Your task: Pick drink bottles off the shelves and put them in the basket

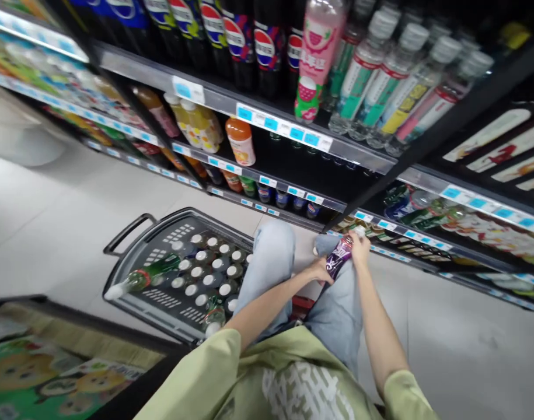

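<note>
I hold a small bottle with a purple label (339, 256) over my knees, both hands on it. My left hand (321, 271) grips its lower end. My right hand (360, 248) is wrapped around its top, near the white cap. I am crouched in front of a drinks shelf, in light blue jeans and a green shirt. A dark plastic basket (131, 274) stands on the floor to my left, filled with several upright capped bottles, and a green bottle (144, 279) lies across them.
Black shelves (275, 125) with blue price tags carry cola bottles, a pink bottle (317, 52), clear water bottles and orange juice bottles. The lowest shelf (424, 248) is just beyond my hands. Pale floor tiles spread left. A colourful carton (52, 373) sits at lower left.
</note>
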The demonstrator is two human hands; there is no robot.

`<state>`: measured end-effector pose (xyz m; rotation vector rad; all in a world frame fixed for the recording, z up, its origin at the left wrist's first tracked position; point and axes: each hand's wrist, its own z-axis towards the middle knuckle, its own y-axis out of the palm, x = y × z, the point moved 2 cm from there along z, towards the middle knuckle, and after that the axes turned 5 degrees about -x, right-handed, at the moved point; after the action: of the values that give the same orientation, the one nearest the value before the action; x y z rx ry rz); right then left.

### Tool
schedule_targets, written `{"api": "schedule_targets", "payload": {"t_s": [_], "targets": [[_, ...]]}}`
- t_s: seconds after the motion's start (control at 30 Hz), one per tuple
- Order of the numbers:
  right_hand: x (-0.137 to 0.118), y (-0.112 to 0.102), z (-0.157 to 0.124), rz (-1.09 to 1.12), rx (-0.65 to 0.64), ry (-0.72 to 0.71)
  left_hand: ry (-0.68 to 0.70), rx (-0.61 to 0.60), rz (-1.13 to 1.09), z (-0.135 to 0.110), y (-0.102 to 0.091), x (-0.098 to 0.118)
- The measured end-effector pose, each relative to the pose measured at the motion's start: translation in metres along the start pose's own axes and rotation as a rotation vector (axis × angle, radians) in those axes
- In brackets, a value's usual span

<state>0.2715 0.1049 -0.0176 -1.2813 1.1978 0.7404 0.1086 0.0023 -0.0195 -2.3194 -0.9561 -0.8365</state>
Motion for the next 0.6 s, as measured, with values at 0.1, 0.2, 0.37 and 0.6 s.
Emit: {"api": "schedule_targets", "payload": {"t_s": [0.1,0.2,0.37,0.6], "targets": [[0.004,-0.001,0.008,-0.006,0.013,-0.010,-0.006,-0.072,-0.017,0.002,-0.002,0.001],[0.010,-0.005,0.009,0.065,0.006,-0.044,-0.031,-0.070,-0.008,0.005,-0.007,0.003],[0.016,-0.011,0.005,0.171,0.007,-0.052,-0.017,-0.003,0.125,0.007,-0.012,0.007],[0.006,-0.013,-0.002,0.310,-0.091,0.002,-0.007,0.086,0.241,0.005,-0.020,0.007]]}}
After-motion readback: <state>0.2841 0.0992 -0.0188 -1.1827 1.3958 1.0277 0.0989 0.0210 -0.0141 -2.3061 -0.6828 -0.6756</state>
